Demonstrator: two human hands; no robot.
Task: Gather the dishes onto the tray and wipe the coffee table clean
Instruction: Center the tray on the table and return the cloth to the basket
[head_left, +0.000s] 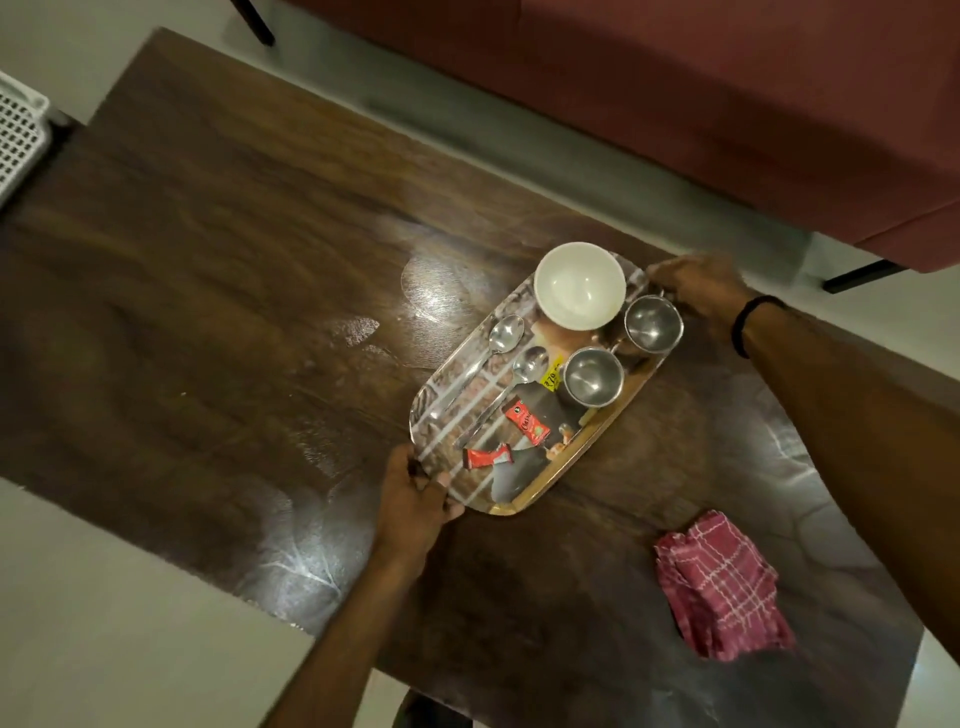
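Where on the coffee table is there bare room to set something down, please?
The widest bare patch is the coffee table's left half, between the tray and the white basket beyond the corner. A narrower strip lies between tray and checked cloth. The tray itself is crowded, with the left hand and right hand gripping its ends.

Tray (571, 462) sits on the desk (208, 260) between the two hands: left hand (415, 493) holds the near end, right hand (696, 291) the far end. On it, the bowl (580, 286) and a cup (653, 322) are by the right hand, with a second cup (592, 376) just beside. Two spoons (506, 332) lie mid-tray and two sachets (525, 423) lie toward the left hand. The cloth (722, 587) lies on the desk under the right arm, apart from the tray.
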